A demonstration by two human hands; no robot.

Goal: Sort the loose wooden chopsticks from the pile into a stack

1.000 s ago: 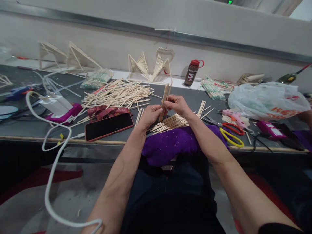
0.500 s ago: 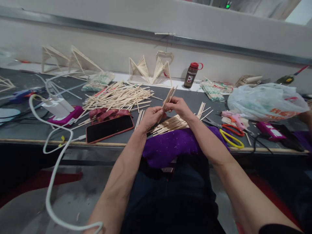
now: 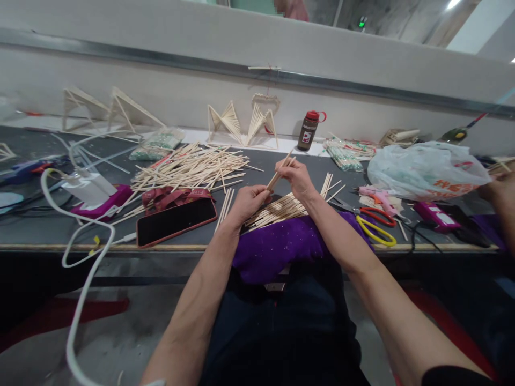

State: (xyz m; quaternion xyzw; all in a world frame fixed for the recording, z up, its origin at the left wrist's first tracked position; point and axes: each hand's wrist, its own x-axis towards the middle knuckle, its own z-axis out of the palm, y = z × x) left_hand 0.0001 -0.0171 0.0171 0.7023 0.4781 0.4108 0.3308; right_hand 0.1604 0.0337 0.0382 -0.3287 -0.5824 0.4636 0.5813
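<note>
Thin wooden sticks (image 3: 277, 177) slant up between my two hands, above the table. My left hand (image 3: 251, 201) is closed on their lower end. Near their upper end, my right hand (image 3: 295, 174) pinches the sticks with its fingertips. How many sticks are held is too small to tell. Below my hands, a bundle of sticks (image 3: 277, 210) lies on a purple cloth (image 3: 277, 249). A few sticks (image 3: 225, 206) lie apart beside my left hand, and a large loose pile (image 3: 197, 166) spreads behind the phone (image 3: 177, 221).
Stick models (image 3: 225, 124) and a bottle (image 3: 309, 131) stand by the wall. Scissors (image 3: 376, 230), a pink glue gun (image 3: 378, 198) and a plastic bag (image 3: 428, 170) lie right. A white cable (image 3: 84, 295) hangs left. Another person's hand (image 3: 501, 195) shows at the right edge.
The view has shifted slightly, so the table sits lower. My hands have moved a little apart, the right one up along the sticks. The other person's hand shows more.
</note>
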